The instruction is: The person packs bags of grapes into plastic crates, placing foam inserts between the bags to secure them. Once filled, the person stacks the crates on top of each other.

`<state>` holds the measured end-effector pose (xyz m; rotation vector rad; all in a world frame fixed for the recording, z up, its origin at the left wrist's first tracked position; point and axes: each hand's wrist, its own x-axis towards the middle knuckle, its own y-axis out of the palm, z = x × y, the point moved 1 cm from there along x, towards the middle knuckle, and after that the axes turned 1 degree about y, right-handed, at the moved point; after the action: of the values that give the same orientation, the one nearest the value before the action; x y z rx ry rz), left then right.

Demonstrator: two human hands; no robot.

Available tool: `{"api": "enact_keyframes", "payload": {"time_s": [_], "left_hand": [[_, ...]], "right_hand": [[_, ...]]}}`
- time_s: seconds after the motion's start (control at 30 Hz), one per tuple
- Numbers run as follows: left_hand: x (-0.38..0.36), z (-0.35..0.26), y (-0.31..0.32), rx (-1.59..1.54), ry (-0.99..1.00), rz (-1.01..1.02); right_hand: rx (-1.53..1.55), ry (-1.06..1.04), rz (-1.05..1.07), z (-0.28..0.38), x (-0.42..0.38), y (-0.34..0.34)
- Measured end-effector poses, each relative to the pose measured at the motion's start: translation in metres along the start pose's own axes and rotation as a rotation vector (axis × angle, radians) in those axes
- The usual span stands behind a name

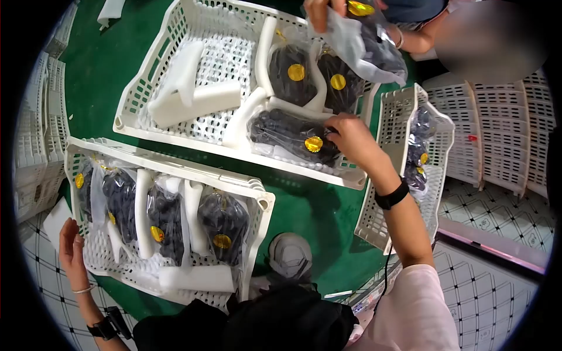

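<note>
My right hand [354, 140] is at the right end of a clear bag of dark grapes [281, 131] with a gold sticker, which lies sideways in the upper white crate [132, 105]. Its fingers are curled and pinch the bag's end. My left hand [71, 251] is beside the left side of the lower crate [266, 202], fingers stretched out and holding nothing. Several bagged bunches of grapes [222, 225] stand in that lower crate, with white foam strips [144, 193] between them.
Across from me, another person's hand [319, 13] holds a bag of grapes [380, 50] over the upper crate. Foam pieces [199, 102] lie in that crate's left half. A narrow crate [448, 146] with bagged fruit is at right; crates are stacked at left [47, 117].
</note>
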<state>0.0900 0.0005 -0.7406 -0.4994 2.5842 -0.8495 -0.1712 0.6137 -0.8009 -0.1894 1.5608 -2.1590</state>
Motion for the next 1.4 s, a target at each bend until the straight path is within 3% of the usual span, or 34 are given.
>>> {"api": "enact_keyframes", "payload": {"time_s": [0.13,0.27,0.4,0.5,0.63,0.73,0.9,1.03,1.13,1.33,1.37,1.4], "left_hand": [[-0.009,-0.131,0.020,0.244,0.155,0.160],[-0.021,-0.240,0.090,0.231,0.208,0.250],[-0.022,-0.300,0.170,0.351,0.546,0.542],[-0.034,-0.308,0.203,0.334,0.632,0.680],[-0.027,-0.276,0.181,0.398,0.493,0.705],[-0.029,-0.247,0.154,0.337,0.261,0.603],[-0.050,-0.234,0.133,0.326,0.223,0.612],[-0.059,-0.225,0.119,0.312,0.251,0.595],[-0.062,-0.222,0.116,0.274,0.221,0.579],[-0.063,-0.232,0.125,0.252,0.258,0.608],[-0.064,-0.232,0.126,0.231,0.260,0.603],[-0.063,-0.233,0.124,0.222,0.262,0.597]], "right_hand": [[0.101,0.037,0.086,-0.008,0.009,-0.006],[0.102,-0.024,0.086,-0.017,0.008,-0.007],[0.169,-0.032,0.142,-0.022,0.004,-0.011],[0.136,-0.138,0.079,-0.022,-0.009,-0.013],[0.103,-0.156,0.041,0.001,-0.005,-0.025],[0.114,-0.129,-0.115,0.010,0.041,-0.012],[-0.114,-0.104,-0.499,0.007,0.139,0.028],[0.151,0.009,-0.493,-0.009,0.164,0.022],[0.160,0.095,-0.440,-0.003,0.161,0.018],[0.172,0.000,-0.544,-0.005,0.165,0.023],[0.238,0.022,-0.472,-0.006,0.160,0.018],[0.138,-0.003,-0.553,-0.012,0.156,0.012]]}}
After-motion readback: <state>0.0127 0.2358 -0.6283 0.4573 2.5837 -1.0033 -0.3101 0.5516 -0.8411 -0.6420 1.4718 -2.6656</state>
